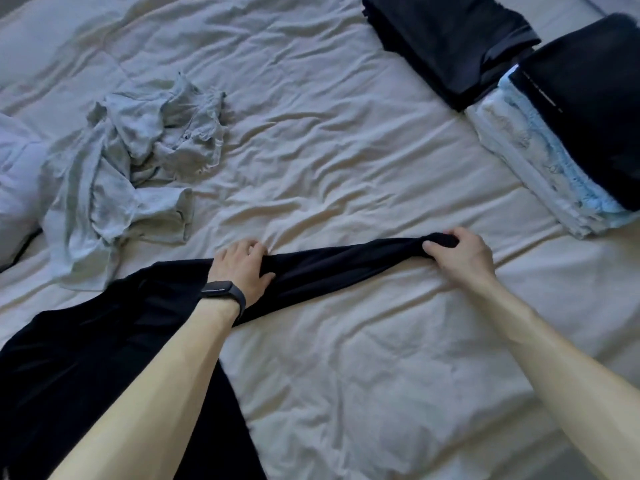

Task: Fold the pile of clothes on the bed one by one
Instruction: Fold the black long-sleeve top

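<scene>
Left hand grips the black garment at nine o'clock, right hand pinches its end at three, likely stretching it straight for folding

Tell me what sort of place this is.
Probably a bedroom. The work surface is a wrinkled cream bed sheet, what looks like a pale pillow lies at its left edge, and laundry sits on it: folded dark clothes stacked far right, a crumpled grey garment on the left.
</scene>
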{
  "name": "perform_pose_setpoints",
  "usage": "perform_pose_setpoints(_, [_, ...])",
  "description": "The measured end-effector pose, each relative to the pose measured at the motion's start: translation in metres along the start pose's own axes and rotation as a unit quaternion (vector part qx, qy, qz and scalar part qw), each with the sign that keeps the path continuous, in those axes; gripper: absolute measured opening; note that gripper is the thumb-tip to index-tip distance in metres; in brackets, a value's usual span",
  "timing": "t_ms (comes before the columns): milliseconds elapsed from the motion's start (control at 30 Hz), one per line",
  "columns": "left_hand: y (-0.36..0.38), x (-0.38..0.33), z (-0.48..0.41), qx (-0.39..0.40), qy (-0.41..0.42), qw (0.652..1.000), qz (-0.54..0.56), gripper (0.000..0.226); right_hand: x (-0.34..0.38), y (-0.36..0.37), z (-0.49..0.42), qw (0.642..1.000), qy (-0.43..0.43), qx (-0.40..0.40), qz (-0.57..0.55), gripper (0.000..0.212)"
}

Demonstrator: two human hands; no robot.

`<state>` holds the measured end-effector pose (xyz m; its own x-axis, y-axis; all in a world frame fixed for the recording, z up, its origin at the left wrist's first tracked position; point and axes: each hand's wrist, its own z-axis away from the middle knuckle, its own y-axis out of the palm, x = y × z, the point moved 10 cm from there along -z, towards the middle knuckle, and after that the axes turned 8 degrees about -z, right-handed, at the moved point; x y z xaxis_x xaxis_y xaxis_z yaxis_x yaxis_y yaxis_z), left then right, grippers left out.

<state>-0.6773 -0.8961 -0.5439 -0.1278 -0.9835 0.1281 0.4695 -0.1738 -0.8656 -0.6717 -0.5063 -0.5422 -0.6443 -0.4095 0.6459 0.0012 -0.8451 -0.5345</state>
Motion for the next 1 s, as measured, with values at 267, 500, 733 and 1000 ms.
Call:
perform_pose_setpoints(267, [-0.027,0.026,-0.002,-0.084,-0.184,0.942,0.267,0.017,0.072,-0.033,-0.046,0.97,-0.098,-0.005,-0.22,0.037])
perform_pose_setpoints(500, [-0.017,-0.016,-0.037,0.012,-0.109,0.977,0.185,0.036,0.041,-0.023,-0.056,0.999,-0.037,-0.036,-0.011,0.05])
perform_pose_setpoints(733, [-0.048,-0.09,-0.074,0.007,0.008,0.986,0.169,0.036,0.043,0.016,-0.069,0.997,0.022,0.059,0.054,0.049])
perform_pose_setpoints(1000, [-0.073,-0.099,-0.083,-0.024,-0.021,0.958,0.285,0.012,0.05,-0.004,-0.081,0.988,-0.035,0.016,-0.152,0.021])
